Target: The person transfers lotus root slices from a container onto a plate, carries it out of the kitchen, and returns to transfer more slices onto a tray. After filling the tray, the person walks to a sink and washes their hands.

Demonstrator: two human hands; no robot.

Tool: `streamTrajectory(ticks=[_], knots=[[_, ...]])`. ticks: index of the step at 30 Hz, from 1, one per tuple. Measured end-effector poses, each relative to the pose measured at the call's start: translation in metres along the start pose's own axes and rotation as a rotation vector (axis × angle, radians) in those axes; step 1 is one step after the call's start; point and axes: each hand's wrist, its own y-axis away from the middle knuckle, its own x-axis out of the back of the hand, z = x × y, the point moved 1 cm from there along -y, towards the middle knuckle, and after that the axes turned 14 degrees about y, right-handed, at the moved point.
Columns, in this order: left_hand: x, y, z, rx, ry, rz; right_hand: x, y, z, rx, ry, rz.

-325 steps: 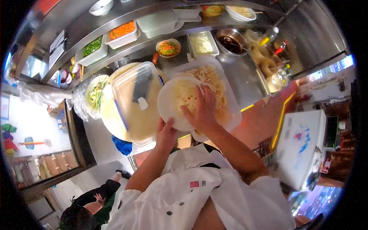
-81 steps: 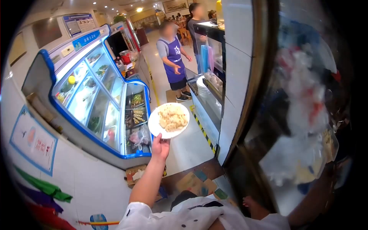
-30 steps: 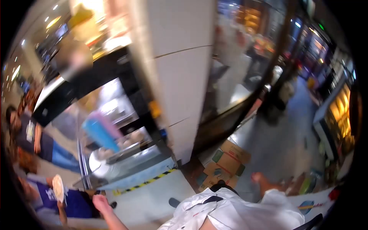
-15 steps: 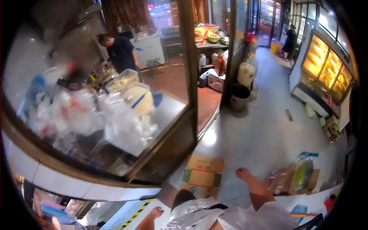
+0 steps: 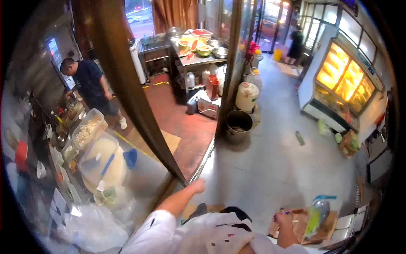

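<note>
My left hand [image 5: 197, 186] is stretched forward beside the lower end of the dark door frame [image 5: 146, 114]. Its fingers are smeared, and whether they touch the frame is unclear. Lower right, my right hand [image 5: 283, 218] hangs over the edge of an open cardboard box [image 5: 325, 230], fingers curled in; anything inside them is too small to make out. A clear bag with something green [image 5: 315, 218] lies at this box. White cloth [image 5: 211, 235] with dark spots covers my front.
Behind glass on the left are tubs of food [image 5: 103, 163], plastic bags [image 5: 97, 224] and a person in dark clothes [image 5: 89, 84]. A dark bucket [image 5: 239, 127] stands beyond the doorway. Farther right are a lit display fridge [image 5: 344, 78], a green item on the floor [image 5: 299, 138] and another person [image 5: 294, 44].
The view has shifted, and the doorway shows wider. My left hand has come up and forward to the door frame. My right hand is now lower, by the box.
</note>
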Motion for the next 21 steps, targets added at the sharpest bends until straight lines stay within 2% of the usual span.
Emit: streamTrajectory(ticks=[1,2,3,5,8,10,11,12,14,16,18,19,21], knots=[[0.024,-0.041,0.043,-0.01,-0.063,-0.046,0.0,-0.009,-0.02,0.005,-0.036,0.077],[0.049,-0.075,0.089,-0.076,-0.097,-0.105,-0.004,-0.022,-0.041,0.006,-0.018,0.049],[0.062,-0.121,0.116,-0.051,-0.113,-0.181,-0.007,-0.039,-0.064,0.025,-0.121,0.032],[0.084,-0.182,0.15,-0.104,-0.152,-0.17,-0.023,-0.082,-0.113,0.065,-0.269,-0.001],[0.102,-0.272,0.136,-0.102,-0.058,-0.066,-0.051,-0.125,-0.232,0.151,-0.253,-0.071],[0.138,-0.301,0.136,-0.018,-0.141,-0.163,-0.081,-0.174,-0.32,0.222,-0.178,-0.127],[0.144,-0.311,0.112,-0.034,-0.141,-0.101,-0.093,-0.196,-0.367,0.286,-0.137,-0.152],[0.168,-0.305,0.1,0.049,-0.101,-0.076,-0.111,-0.213,-0.421,0.3,-0.107,-0.2],[0.179,-0.324,0.014,0.129,-0.095,-0.02,-0.151,-0.235,-0.527,0.463,0.13,-0.328],[0.237,-0.283,0.003,0.393,0.014,0.048,-0.195,-0.247,-0.626,0.668,0.301,-0.426],[0.25,-0.268,-0.077,0.557,0.007,0.187,-0.238,-0.238,-0.714,1.009,0.499,-0.417],[0.263,-0.245,-0.091,0.56,0.114,0.313,-0.261,-0.236,-0.754,1.027,0.534,-0.451],[0.28,-0.209,-0.136,0.604,0.22,0.552,-0.315,-0.231,-0.82,0.922,0.334,-0.714]])
